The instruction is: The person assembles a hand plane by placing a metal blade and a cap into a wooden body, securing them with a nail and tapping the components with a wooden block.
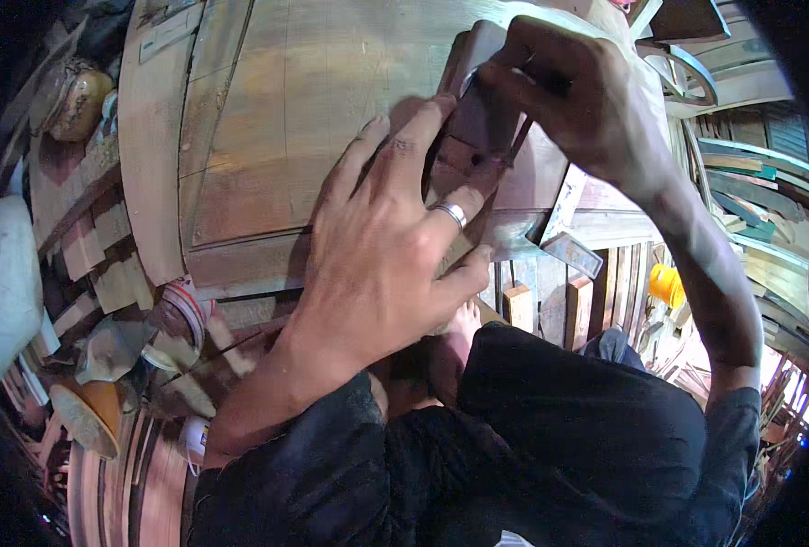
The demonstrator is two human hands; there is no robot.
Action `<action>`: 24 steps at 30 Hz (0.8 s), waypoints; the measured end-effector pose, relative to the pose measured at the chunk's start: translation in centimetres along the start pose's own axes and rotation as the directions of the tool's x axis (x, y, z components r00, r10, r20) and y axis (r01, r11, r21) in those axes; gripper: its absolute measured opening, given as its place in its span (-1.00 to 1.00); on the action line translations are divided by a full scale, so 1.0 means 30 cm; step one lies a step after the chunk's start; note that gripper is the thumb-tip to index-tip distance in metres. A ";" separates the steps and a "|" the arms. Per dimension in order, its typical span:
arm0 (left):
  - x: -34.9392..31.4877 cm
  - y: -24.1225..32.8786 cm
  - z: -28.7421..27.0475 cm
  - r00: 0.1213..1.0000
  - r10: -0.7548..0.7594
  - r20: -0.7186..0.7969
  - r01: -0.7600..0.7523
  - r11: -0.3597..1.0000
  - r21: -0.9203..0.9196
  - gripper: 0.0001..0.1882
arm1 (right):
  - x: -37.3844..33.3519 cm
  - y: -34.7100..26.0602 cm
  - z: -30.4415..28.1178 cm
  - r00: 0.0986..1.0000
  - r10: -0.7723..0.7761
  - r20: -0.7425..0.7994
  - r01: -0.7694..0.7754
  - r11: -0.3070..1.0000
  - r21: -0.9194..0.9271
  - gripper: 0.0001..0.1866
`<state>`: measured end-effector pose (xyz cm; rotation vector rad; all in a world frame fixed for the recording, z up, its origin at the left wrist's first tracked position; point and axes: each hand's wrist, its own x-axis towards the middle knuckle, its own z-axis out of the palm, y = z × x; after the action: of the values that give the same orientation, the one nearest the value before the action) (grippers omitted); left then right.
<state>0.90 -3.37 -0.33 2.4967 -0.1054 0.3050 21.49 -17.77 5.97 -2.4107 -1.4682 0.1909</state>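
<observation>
A narrow wooden block [464,150] with a small dark hole lies over the wooden panel in front of me. My left hand [377,242], with a ring on one finger, grips its near end, fingers along the left side and over the near part. At the far part of the block, my right hand [573,96] is bent down with its fingers curled and pinched together. What those fingers hold is in shadow and cannot be made out. The broad wooden panel [268,118] bears the block and lies under my left fingers.
Wood offcuts [122,283] and an orange cone-shaped piece [90,415] lie at the left, near a white container [3,283]. A yellow container [666,286] stands at the right. Curved wooden parts [760,173] are stacked far right. A metal-like strip [571,253] sticks out at the panel's near edge.
</observation>
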 end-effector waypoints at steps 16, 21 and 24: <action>-0.012 -0.042 -0.037 0.998 -0.051 -0.028 0.047 0.992 -0.117 -0.46 | 0.034 0.045 -0.038 0.957 0.287 -0.039 -0.226 0.824 0.519 -0.80; 0.012 -0.065 -0.085 0.954 -0.184 -0.237 0.022 0.830 -0.557 -0.62 | -0.033 -0.105 -0.051 0.982 0.184 0.049 -0.157 0.632 0.759 -0.79; 0.003 -0.056 -0.108 0.909 -0.281 -0.307 0.016 0.760 -0.649 -0.63 | -0.058 -0.175 -0.048 0.983 0.165 0.081 -0.163 0.582 0.797 -0.79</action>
<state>0.60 -0.12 1.27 1.7107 0.1418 0.5835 16.65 -17.34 8.98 -1.7488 -0.8383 0.7284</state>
